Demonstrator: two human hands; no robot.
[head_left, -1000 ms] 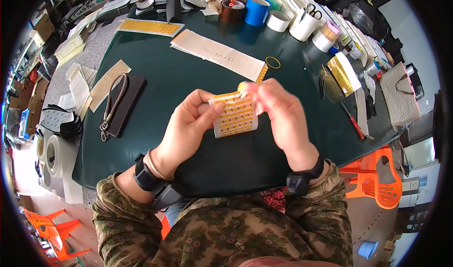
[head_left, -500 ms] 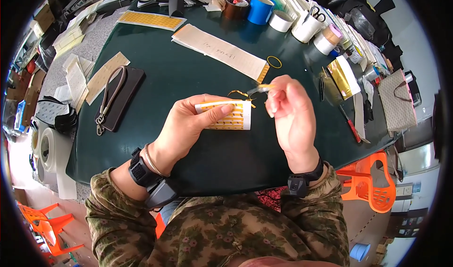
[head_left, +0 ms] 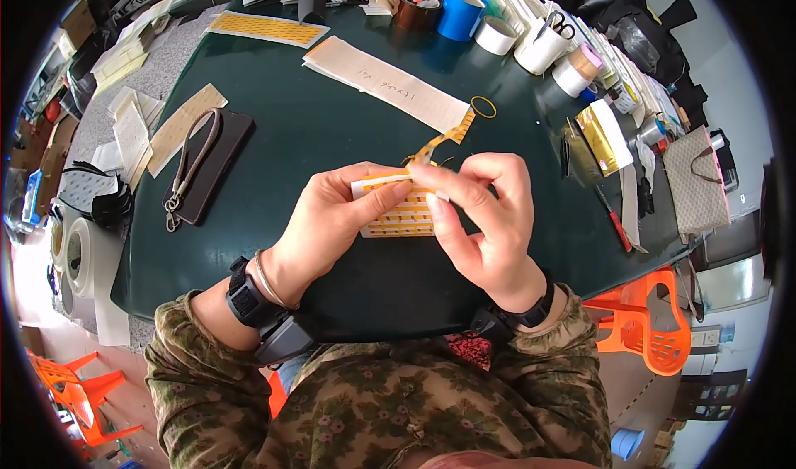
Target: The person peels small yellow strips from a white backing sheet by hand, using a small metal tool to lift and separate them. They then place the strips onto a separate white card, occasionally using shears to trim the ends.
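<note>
Pinching yellow-striped sheet (head_left: pixel 398 222): left hand (head_left: pixel 326 212) | right hand (head_left: pixel 493 224): fingers half-curled at sheet, grip unclear | sheet position: on wearer's side of long paper strip (head_left: pixel 385 86)

Left forearm (head_left: pixel 217 315) angled up from 7 o'clock, right forearm (head_left: pixel 550 310) from 5. Left hand (head_left: pixel 327 208) sat around 9, pinching, left thumb (head_left: pixel 383 204) on top aimed at 2ish. Right hand (head_left: pixel 495 220) at 3, index finger (head_left: pixel 456 189) stretched toward 10, tip kinda blurry, right thumb (head_left: pixel 452 235) apart below.
</note>
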